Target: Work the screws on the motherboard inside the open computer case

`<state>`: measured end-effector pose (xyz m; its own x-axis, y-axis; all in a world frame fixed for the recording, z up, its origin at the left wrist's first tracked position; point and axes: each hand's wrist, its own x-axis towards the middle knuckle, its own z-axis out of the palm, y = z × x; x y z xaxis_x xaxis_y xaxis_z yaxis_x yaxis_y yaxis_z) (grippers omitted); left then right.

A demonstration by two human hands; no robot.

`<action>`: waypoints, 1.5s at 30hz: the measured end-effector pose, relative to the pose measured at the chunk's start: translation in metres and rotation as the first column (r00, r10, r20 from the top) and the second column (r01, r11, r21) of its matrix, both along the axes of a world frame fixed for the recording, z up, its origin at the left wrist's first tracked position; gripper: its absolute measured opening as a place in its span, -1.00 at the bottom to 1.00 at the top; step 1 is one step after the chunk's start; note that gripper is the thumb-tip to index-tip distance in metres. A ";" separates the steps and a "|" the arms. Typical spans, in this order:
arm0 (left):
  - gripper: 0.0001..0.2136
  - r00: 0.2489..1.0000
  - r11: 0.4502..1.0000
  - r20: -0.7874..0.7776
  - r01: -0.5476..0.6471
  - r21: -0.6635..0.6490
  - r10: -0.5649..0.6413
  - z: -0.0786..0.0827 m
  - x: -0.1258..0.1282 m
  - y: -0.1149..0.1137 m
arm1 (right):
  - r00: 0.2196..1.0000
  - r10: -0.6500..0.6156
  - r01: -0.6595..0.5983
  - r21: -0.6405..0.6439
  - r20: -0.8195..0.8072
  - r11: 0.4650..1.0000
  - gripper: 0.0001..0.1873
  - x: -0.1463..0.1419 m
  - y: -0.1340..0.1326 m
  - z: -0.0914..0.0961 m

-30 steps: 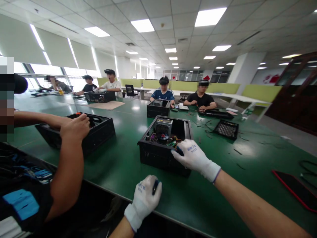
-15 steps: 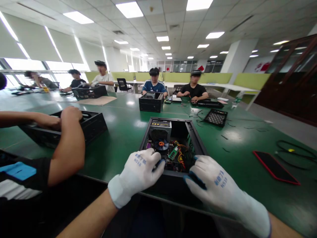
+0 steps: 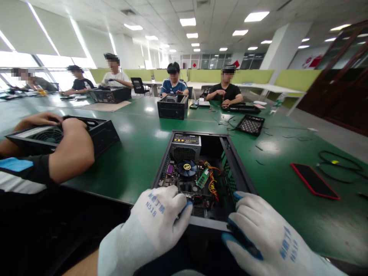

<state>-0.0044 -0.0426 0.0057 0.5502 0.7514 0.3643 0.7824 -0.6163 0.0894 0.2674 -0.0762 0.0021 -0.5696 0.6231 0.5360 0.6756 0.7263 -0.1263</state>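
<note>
Left hand (image 3: 159,216): closed over computer case (image 3: 240,173), near rim, left corner.
Right hand (image 3: 258,234): clasping the case's near rim, right corner.
Case: open-topped, flush with table (image 3: 138,161) edge.
Risk: left fingertips reach inside toward the loose wires (image 3: 212,182); a snag could unseat connectors.

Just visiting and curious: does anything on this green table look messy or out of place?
Mostly tidy. The computer case sits lidless at the near edge of the table, with red and yellow wires loose inside. Small dark scraps lie scattered on the green top beyond it, and a black cable sprawls at the right.
</note>
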 end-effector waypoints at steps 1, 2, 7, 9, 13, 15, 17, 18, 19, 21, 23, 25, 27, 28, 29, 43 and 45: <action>-0.76 1.000 1.000 0.005 0.009 -0.010 -0.009 0.000 0.000 0.000 | 1.000 -0.003 0.003 -0.002 0.000 1.000 -0.89 0.002 -0.001 0.000; -0.76 1.000 1.000 0.013 0.020 -0.018 -0.020 0.001 0.000 0.000 | 1.000 -0.005 0.005 0.005 0.007 1.000 -0.85 0.005 -0.001 0.000; -0.78 0.999 0.999 0.036 0.034 0.010 -0.034 0.000 -0.002 0.002 | 0.993 0.031 -0.024 -0.068 0.115 0.997 -0.77 0.014 0.019 0.014; -0.79 0.999 0.999 0.039 0.035 0.012 -0.035 0.000 -0.001 0.002 | 0.986 0.014 0.004 -0.105 0.165 0.994 -0.75 0.009 0.038 0.023; -0.78 0.998 1.000 0.056 0.027 0.004 -0.028 0.002 0.000 0.001 | 0.922 -0.057 0.092 -0.074 0.382 0.993 -0.62 -0.017 0.085 0.028; -0.77 0.998 1.000 0.050 0.022 -0.002 -0.022 0.002 0.000 0.001 | 0.852 -0.048 0.105 -0.079 0.521 0.991 -0.59 -0.034 0.108 0.024; -0.77 0.999 1.000 0.039 0.026 0.002 -0.026 0.001 0.000 0.001 | 0.774 -0.015 0.115 -0.116 0.633 0.987 -0.61 -0.054 0.128 0.020; -0.78 0.999 1.000 0.038 0.026 0.008 -0.026 0.001 -0.001 0.001 | 0.730 0.011 0.119 -0.143 0.683 0.983 -0.62 -0.063 0.137 0.017; -0.78 0.999 1.000 0.039 0.024 0.014 -0.025 0.000 -0.001 0.001 | 0.685 0.039 0.121 -0.167 0.728 0.978 -0.63 -0.072 0.145 0.015; -0.79 0.999 1.000 0.046 0.017 0.021 -0.018 0.000 -0.001 0.000 | 0.602 0.090 0.124 -0.204 0.794 0.971 -0.67 -0.088 0.157 0.010; -0.78 0.999 1.000 0.047 0.012 0.019 -0.013 0.000 -0.001 0.000 | 0.554 0.120 0.121 -0.223 0.824 0.967 -0.73 -0.100 0.164 0.006; -0.78 0.999 1.000 0.043 0.009 0.014 -0.009 0.000 0.000 0.000 | 0.540 0.143 0.104 -0.235 0.829 0.966 -0.78 -0.106 0.166 0.003; -0.78 0.999 1.000 0.035 0.005 0.005 -0.005 0.000 0.000 0.000 | 0.534 0.170 0.077 -0.248 0.828 0.966 -0.75 -0.107 0.165 0.003; -0.77 1.000 1.000 0.031 0.003 0.001 -0.003 0.000 0.000 0.000 | 0.533 0.183 0.064 -0.255 0.826 0.965 -0.73 -0.105 0.164 0.005; -0.76 1.000 1.000 0.028 0.000 -0.002 0.000 0.000 0.000 0.000 | 0.534 0.191 0.056 -0.259 0.824 0.964 -0.72 -0.103 0.162 0.007; -0.78 0.999 0.999 0.036 0.010 0.037 -0.012 -0.006 -0.003 0.001 | 0.549 -0.026 0.324 -0.183 0.836 0.928 -0.78 -0.052 0.163 0.017; -0.78 0.999 0.999 0.044 0.010 0.045 -0.012 -0.005 -0.003 0.000 | 0.537 -0.063 0.357 -0.159 0.841 0.920 -0.80 -0.051 0.176 0.014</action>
